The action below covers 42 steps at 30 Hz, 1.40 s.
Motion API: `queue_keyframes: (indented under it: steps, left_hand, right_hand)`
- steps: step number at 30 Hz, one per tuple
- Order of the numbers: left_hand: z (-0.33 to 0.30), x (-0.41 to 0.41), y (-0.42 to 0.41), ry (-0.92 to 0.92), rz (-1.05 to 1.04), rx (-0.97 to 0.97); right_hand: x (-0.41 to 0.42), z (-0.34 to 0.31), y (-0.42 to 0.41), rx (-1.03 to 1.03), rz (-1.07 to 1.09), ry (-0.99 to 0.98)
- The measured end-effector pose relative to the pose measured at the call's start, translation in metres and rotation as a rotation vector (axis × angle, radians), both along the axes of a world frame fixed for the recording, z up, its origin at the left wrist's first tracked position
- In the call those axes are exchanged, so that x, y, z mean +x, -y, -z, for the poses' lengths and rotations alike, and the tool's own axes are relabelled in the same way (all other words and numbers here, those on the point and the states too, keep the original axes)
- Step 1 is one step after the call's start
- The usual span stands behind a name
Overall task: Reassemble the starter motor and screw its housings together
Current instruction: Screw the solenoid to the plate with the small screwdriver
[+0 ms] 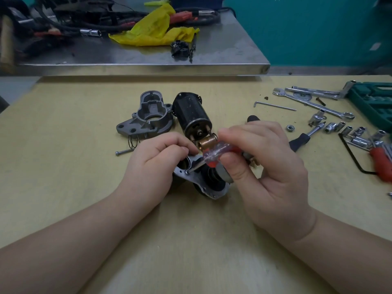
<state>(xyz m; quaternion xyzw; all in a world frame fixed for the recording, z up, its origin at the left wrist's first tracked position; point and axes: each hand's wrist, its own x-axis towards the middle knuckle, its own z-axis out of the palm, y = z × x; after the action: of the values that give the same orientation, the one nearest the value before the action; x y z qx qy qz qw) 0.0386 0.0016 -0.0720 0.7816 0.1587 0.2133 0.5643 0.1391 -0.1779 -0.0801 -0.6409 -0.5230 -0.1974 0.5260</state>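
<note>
The left hand (157, 160) curls on the grey cast-metal housing (203, 187); the right hand (254, 158) pinches the clear red-handled screwdriver (214, 154) on 1 small screw (187, 172). The housing looks heavy, stiff and smooth, so hold its rim firmly.

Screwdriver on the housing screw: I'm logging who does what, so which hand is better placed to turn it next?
The right hand. It already grips the screwdriver, whose tip sits at the screw. The left hand holds the housing steady.

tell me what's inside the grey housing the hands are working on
Inside the grey housing a coiled spring shows in one dark bore. The other bore is dark, and the hands cover the rest.
</note>
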Motion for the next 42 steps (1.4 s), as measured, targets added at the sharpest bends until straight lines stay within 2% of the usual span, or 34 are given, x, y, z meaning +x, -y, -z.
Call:
queue_keyframes:
  steps: [10,21,29,38,42]
  left_hand:
    - [0.000,0.001,0.000,-0.006,-0.009,0.003]
    - [0.001,0.002,0.001,-0.022,-0.038,-0.001]
    - [0.005,-0.001,0.002,-0.020,-0.075,0.023]
    - [0.005,-0.001,0.001,-0.022,-0.051,0.012]
    - [0.004,0.000,0.002,-0.016,-0.058,0.000]
  right_hand:
    - [0.004,0.004,0.001,-0.051,0.010,0.016]
    - [0.000,-0.002,0.003,-0.020,-0.047,-0.090]
    - [-0.004,-0.003,0.001,0.026,0.036,-0.143]
    - [-0.005,-0.005,0.003,-0.005,-0.085,-0.148]
    - [-0.003,-0.008,0.003,-0.023,-0.059,-0.149]
